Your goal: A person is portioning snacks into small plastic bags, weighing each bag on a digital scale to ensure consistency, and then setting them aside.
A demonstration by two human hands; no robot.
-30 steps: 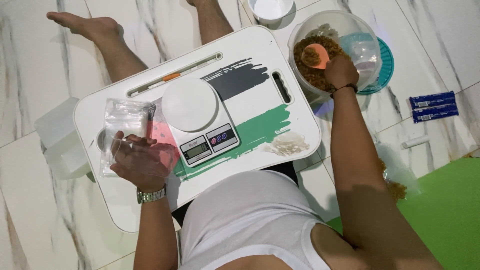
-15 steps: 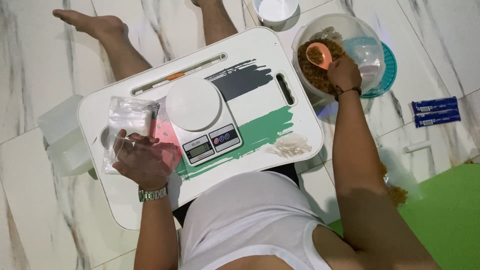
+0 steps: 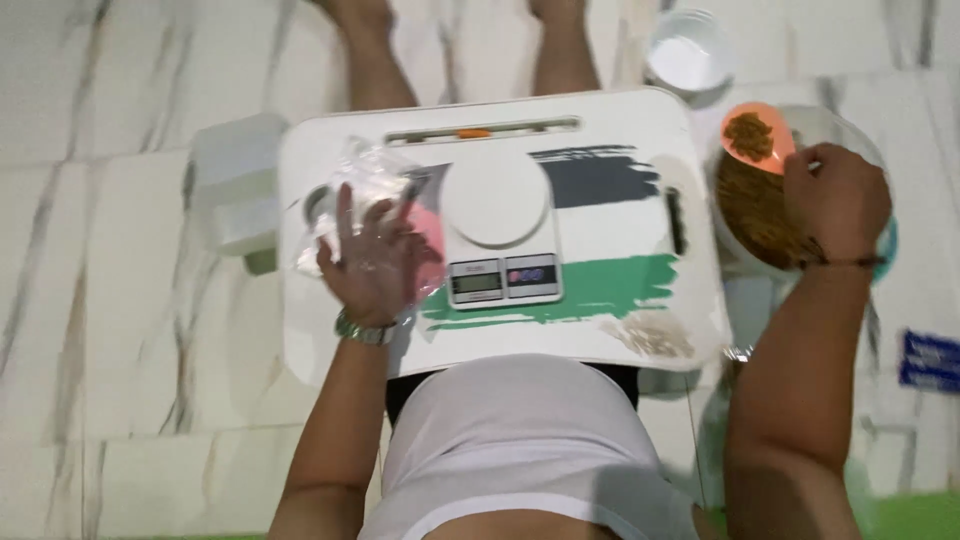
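Hands apart: left hand [image 3: 375, 262] pinches a thin clear plastic bag [image 3: 350, 195], floppy and light; right hand [image 3: 835, 200] grips an orange plastic scoop [image 3: 757, 135], upper right.

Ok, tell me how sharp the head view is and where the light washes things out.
Head view: soft all over with motion blur; the left hand and its clear plastic bag smear most. The scale display is unreadable. The white lap table and marble floor look bright and low in contrast. The right hand with the orange scoop is a little crisper.
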